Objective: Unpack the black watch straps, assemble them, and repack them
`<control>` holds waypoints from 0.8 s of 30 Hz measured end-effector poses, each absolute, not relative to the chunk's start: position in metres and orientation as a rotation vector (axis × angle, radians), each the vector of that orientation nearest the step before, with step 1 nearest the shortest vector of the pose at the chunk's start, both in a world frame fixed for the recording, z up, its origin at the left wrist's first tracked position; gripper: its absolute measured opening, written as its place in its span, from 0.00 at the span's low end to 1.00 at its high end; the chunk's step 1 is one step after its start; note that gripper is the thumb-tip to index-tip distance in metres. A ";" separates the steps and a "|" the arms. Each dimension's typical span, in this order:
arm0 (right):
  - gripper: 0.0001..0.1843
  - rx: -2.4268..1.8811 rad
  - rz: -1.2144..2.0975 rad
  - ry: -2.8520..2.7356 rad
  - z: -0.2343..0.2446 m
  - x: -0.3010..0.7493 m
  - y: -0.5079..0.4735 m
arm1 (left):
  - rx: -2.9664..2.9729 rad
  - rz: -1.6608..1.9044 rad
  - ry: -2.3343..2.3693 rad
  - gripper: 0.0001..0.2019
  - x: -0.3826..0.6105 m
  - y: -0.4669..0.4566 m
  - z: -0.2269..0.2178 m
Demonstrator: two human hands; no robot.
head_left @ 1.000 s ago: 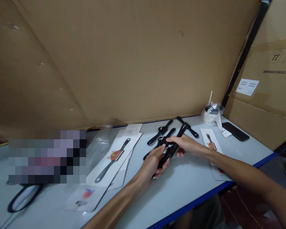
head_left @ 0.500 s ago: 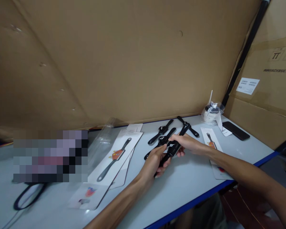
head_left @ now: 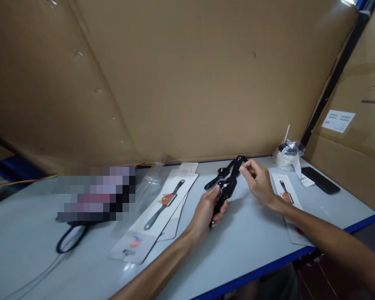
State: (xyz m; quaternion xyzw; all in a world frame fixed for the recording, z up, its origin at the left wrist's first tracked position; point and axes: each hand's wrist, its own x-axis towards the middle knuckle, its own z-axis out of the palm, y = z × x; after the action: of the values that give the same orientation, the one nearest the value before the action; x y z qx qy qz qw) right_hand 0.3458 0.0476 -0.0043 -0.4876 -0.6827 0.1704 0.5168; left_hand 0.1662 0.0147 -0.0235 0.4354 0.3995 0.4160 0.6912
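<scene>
My left hand (head_left: 208, 208) is wrapped round the near handle of a black spokeshave (head_left: 227, 187), which slants up and away over the table. My right hand (head_left: 258, 181) is just right of its far handle, thumb and fingertips pinched together; whether anything small is between them I cannot make out. Behind the held tool, another black spokeshave (head_left: 213, 182) lies on the table, partly covered. Any further ones there are hidden by the held tool and my hand.
Printed cards (head_left: 162, 208) showing a spokeshave lie overlapped at left, beside clear plastic packaging (head_left: 151, 179). Another card (head_left: 284, 187) lies under my right forearm. A bagged cup (head_left: 288, 156) and a dark phone (head_left: 321, 180) stand and lie at right. Cardboard walls (head_left: 187, 83) border the table.
My right hand has come off the middle of the spokeshave and moved out to the right of its far handle. My left hand keeps its hold. The view has shifted left.
</scene>
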 end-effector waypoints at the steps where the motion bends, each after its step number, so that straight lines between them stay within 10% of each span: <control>1: 0.12 -1.153 0.366 -1.710 -0.005 0.344 0.043 | 0.980 0.938 0.886 0.19 0.166 0.014 -0.024; 14: 0.14 -1.123 0.067 -2.085 -0.015 0.340 0.031 | 1.269 1.111 0.969 0.30 0.172 0.011 -0.032; 24: 0.18 -1.123 -0.015 -2.144 -0.018 0.337 0.026 | 1.545 1.321 1.175 0.20 0.171 0.003 -0.026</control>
State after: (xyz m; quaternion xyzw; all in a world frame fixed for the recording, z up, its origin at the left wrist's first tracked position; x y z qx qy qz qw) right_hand 0.3367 0.0256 -0.0176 -0.4340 -0.8288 -0.0058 0.3530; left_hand 0.1711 0.0027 -0.0257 0.6068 0.4616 0.5188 0.3867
